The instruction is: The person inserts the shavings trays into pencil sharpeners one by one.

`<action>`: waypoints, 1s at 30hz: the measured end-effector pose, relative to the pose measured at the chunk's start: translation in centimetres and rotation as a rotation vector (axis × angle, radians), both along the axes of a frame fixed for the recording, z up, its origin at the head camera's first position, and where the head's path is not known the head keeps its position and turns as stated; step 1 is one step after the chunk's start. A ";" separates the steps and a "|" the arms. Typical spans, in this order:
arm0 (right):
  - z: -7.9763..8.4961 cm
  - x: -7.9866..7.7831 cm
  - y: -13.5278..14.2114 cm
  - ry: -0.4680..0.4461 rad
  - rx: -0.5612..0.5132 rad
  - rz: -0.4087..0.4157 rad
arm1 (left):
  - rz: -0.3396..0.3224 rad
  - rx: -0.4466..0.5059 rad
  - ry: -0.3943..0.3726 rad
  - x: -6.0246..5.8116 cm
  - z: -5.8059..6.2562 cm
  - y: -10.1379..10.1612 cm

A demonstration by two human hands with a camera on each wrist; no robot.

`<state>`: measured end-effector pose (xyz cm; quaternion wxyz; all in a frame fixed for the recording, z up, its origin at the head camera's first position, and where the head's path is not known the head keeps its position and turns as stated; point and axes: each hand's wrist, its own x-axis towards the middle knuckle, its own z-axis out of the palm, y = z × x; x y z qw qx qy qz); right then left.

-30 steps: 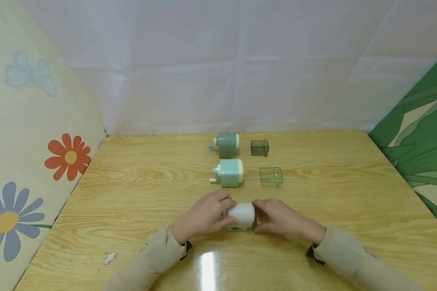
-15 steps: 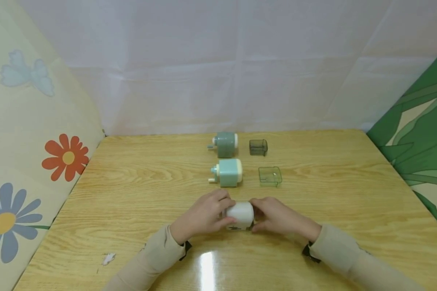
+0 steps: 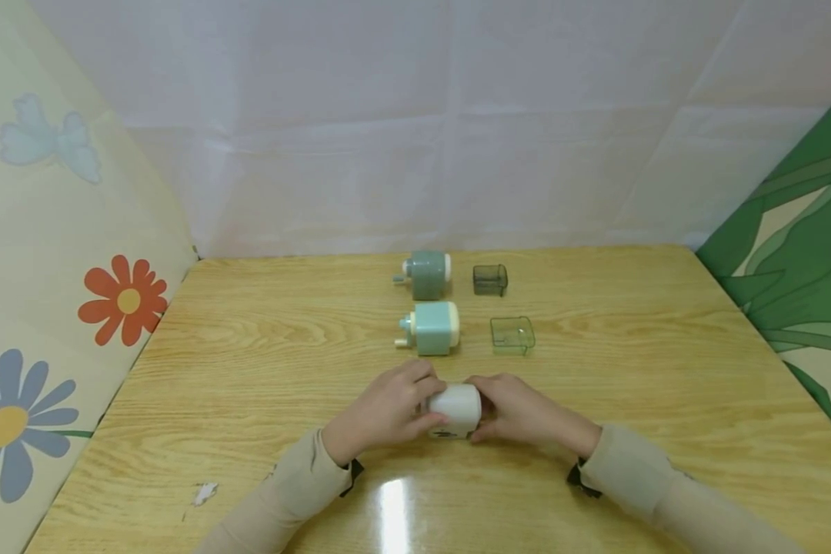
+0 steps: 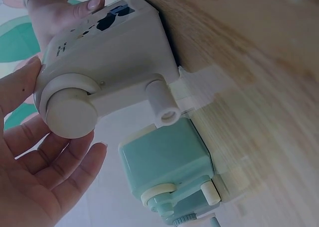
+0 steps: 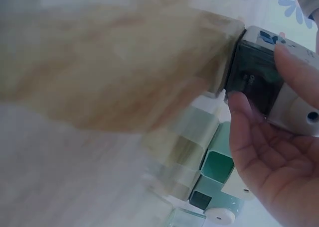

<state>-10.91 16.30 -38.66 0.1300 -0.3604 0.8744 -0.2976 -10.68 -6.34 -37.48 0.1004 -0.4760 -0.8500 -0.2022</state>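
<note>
A white crank pencil sharpener (image 3: 455, 410) lies on the table in front of me, its crank (image 4: 127, 95) facing left. My left hand (image 3: 391, 404) grips its crank end, thumb on the near side and fingers over the far side. At the opposite end my right hand (image 3: 526, 412) pinches a dark see-through shavings drawer (image 5: 256, 77) between thumb and fingers. That drawer sits in the sharpener's opening in the right wrist view; how deep it goes I cannot tell. The pencil hole (image 5: 313, 117) shows beside it.
Beyond the hands lie a light teal sharpener (image 3: 435, 328) and a grey-green sharpener (image 3: 429, 275), both on their sides. To their right are a clear green drawer (image 3: 512, 335) and a smoky drawer (image 3: 490, 280). A white worn patch (image 3: 205, 493) marks the wooden table (image 3: 284, 331).
My right hand has moved slightly left, closer to the white sharpener, and less of the dark drawer shows between them. My left hand keeps its grip. The head view has shifted slightly.
</note>
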 end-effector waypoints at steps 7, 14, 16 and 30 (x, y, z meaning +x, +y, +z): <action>-0.1 -0.1 0.0 -0.013 -0.004 0.003 | -0.001 0.008 0.018 0.1 0.1 0.0; 0.1 0.2 0.3 -0.036 -0.039 0.018 | 0.001 -0.015 0.017 -0.1 0.3 0.0; 0.3 0.4 0.5 -0.038 -0.035 0.017 | 0.004 -0.019 0.029 -0.3 0.4 -0.1; 2.7 1.2 3.4 0.139 0.042 -0.103 | 0.108 0.132 0.088 -1.9 1.7 -2.2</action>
